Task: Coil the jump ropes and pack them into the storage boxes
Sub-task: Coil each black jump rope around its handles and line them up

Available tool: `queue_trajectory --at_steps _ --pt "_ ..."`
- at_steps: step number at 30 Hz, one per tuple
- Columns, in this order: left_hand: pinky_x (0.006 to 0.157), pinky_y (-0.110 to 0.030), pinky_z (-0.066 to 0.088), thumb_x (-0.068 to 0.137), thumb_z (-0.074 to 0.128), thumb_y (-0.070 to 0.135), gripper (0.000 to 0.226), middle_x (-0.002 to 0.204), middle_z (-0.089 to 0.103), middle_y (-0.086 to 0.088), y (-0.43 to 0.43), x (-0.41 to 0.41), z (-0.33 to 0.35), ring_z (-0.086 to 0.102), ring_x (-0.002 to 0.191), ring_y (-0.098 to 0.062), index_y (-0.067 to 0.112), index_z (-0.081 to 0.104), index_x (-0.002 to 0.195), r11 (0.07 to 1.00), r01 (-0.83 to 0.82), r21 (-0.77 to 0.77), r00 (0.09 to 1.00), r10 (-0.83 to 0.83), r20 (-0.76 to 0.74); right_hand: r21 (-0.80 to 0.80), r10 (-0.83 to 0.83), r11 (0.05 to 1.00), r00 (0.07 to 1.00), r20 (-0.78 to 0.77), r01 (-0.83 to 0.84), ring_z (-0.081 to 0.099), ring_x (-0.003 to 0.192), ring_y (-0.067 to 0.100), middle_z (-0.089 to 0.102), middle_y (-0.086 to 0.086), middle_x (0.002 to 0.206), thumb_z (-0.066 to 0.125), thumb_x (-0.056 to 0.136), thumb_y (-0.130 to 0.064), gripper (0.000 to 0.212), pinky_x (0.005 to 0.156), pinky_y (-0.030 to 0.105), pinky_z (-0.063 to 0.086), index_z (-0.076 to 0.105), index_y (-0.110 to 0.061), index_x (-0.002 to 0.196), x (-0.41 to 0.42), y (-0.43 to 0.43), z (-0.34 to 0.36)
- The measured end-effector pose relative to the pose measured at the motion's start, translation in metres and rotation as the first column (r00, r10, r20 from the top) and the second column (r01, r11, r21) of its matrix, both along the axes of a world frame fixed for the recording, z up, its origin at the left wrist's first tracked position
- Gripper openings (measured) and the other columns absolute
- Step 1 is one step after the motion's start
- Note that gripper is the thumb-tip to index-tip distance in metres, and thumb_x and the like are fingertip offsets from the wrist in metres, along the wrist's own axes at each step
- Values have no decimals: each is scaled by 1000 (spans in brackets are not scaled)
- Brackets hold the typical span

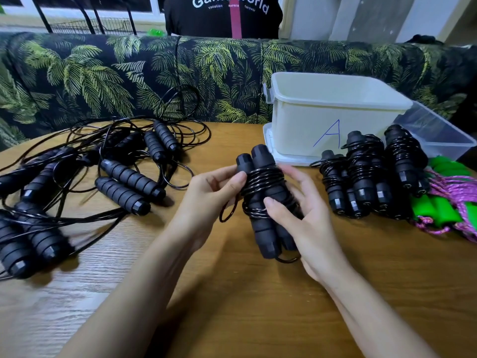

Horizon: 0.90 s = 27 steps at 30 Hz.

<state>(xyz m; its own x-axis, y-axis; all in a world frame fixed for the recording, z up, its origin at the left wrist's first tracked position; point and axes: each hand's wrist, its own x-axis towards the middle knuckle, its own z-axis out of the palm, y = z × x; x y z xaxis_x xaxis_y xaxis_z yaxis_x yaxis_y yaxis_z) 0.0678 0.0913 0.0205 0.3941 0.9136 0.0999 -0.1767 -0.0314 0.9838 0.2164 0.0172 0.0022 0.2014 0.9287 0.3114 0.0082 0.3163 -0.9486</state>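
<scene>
Far side: leaf-print sofa. In front of it: wooden table. Far right on the table: white storage box, with a clear container just beside it. Left: tangle of loose black ropes. Right, near the box: wound black bundles and a green-handled rope with pink cord. Centre, above the table: black jump rope, cord coiled round its paired handles. The left hand pinches its upper part and the right hand grips it, thumb on the lower coils. Writing: blue "A" on the box; "Game world" on a black shirt behind the sofa.
</scene>
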Motion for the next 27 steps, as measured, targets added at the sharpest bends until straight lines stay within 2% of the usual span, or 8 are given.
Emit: queue_trajectory --at_steps 4,7,9,13,16,19,24,27 --pt "72 -15 53 90 62 11 20 88 77 2 1 2 -5 69 79 -3 9 69 109 993 -113 -27 992 115 56 41 -118 993 951 287 111 45 131 -1 49 -21 139 69 90 -28 55 107 14 35 48 -32 141 1 5 -5" --pt "74 -14 54 86 68 5 18 87 77 3 -2 7 -9 70 81 -4 15 70 102 981 -192 -5 980 192 51 130 -237 972 827 510 198 41 134 1 43 -18 143 63 87 -28 62 104 7 30 41 -36 145 -2 7 -14" --pt "75 -16 54 85 71 4 19 86 77 3 -4 10 -11 70 82 -6 21 71 95 971 -237 23 971 235 51 174 -283 959 742 608 223 39 138 8 39 -11 151 57 90 -34 61 104 16 38 38 -39 148 -7 6 -18" --pt "75 -16 53 85 72 5 20 89 77 5 -11 13 -12 71 84 -5 23 71 94 964 -252 88 967 247 67 241 -373 907 394 840 345 38 139 24 29 2 158 64 75 -61 95 75 35 55 22 -32 154 -21 5 -21" --pt "77 -14 52 86 70 2 28 91 76 12 -14 16 -11 69 90 0 26 70 98 968 -187 166 982 184 38 292 -411 859 225 884 422 52 124 32 39 12 151 82 67 -46 106 62 37 57 27 -20 154 -22 7 -21" --pt "91 -21 51 90 65 -1 36 108 74 6 -10 14 -13 66 107 -5 25 65 115 968 -45 245 997 59 -50 294 -426 857 262 866 424 58 117 34 37 10 153 80 74 -35 96 59 38 55 28 -25 154 -10 8 -20" --pt "100 -19 45 95 55 -4 46 124 67 9 -1 9 -15 57 123 -5 19 50 134 962 137 235 990 -123 -75 272 -426 892 468 774 362 60 116 24 28 -12 159 79 78 -33 82 76 38 55 38 -34 149 4 5 -16" --pt "100 -17 44 98 53 1 41 126 65 11 1 8 -15 57 122 -1 24 52 132 933 130 335 984 -80 -159 272 -443 887 527 725 372 59 115 15 32 -19 157 83 74 -30 80 80 33 53 46 -35 144 5 5 -14"
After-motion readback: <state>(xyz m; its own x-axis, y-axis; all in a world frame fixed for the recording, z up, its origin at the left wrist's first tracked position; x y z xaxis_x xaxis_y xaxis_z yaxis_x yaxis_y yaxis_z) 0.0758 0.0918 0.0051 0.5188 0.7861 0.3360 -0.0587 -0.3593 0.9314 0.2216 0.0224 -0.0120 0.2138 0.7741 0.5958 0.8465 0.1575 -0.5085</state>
